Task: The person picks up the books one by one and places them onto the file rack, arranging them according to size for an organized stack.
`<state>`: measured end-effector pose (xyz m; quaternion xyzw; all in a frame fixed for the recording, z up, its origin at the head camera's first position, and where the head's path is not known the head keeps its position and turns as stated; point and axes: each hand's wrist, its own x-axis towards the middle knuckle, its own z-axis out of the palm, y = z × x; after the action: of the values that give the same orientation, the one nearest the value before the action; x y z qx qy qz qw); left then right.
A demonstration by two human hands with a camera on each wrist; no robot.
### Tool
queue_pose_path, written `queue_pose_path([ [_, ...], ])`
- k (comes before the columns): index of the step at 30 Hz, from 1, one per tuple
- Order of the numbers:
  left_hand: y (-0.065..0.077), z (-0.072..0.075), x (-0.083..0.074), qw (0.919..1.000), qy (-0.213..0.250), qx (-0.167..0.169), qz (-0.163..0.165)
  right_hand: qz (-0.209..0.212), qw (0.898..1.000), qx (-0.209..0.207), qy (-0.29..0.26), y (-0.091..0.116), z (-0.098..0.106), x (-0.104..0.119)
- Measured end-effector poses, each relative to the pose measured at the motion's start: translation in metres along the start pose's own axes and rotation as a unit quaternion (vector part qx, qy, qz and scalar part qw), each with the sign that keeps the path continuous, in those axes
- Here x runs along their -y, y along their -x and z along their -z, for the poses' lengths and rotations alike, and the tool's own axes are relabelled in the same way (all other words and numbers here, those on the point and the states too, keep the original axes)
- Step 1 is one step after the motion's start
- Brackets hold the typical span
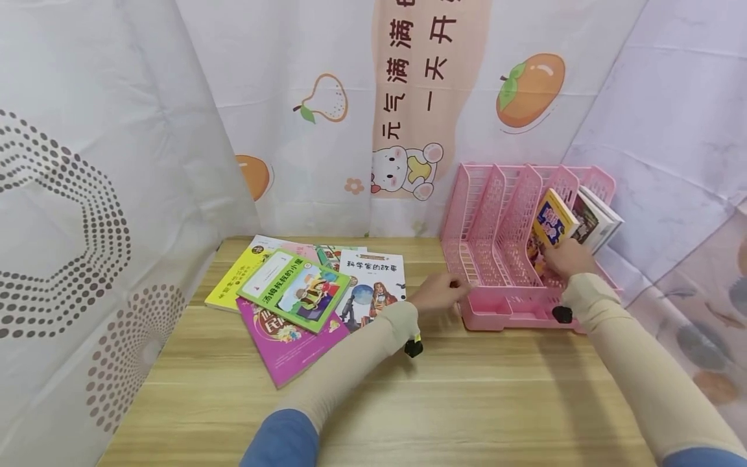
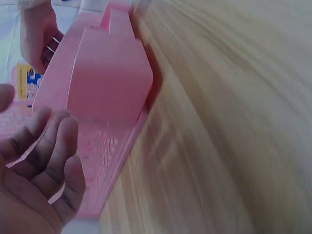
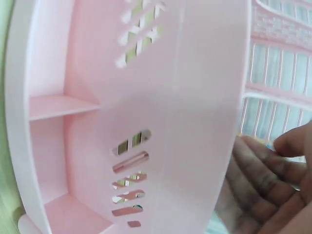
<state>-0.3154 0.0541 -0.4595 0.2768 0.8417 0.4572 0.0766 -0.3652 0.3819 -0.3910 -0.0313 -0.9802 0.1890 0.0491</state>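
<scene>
A pink file rack (image 1: 484,301) with upright slots stands on the table. In its right half leans a yellow-edged book (image 1: 551,217) with a blue panel on its cover. My right hand (image 1: 570,259) is at that book's lower right corner, its fingers loosely bent; they partly hide the book, and firm contact is unclear. In the right wrist view, the right hand (image 3: 265,183) reaches past the rack's front wall, thumb apart from the fingers. My left hand (image 1: 440,290) is beside the rack's front left corner, holding nothing. The left wrist view shows its relaxed fingers (image 2: 66,139) near the pink plastic.
Paler books (image 1: 598,217) stand in the rack's rightmost slot. On the left lie overlapping books: a green one (image 1: 297,288), a magenta one (image 1: 286,347), a yellow one (image 1: 236,279) and a white one (image 1: 373,266). Printed curtains (image 1: 327,58) hang around the wooden table (image 1: 455,402).
</scene>
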Motion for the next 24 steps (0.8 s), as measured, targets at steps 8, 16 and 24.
queue_pose_path([
  [8,0.008,0.027,0.011,0.9980,-0.058,-0.026,-0.009,0.124,0.992,-0.014,-0.002,0.000,-0.010,0.021],
  [16,0.035,0.050,0.014,0.9945,-0.096,-0.032,0.024,0.170,0.985,-0.013,-0.020,0.006,-0.017,0.046],
  [24,0.055,0.072,0.025,0.9902,-0.119,-0.049,0.054,0.199,0.980,0.005,-0.029,0.011,-0.026,0.065],
])
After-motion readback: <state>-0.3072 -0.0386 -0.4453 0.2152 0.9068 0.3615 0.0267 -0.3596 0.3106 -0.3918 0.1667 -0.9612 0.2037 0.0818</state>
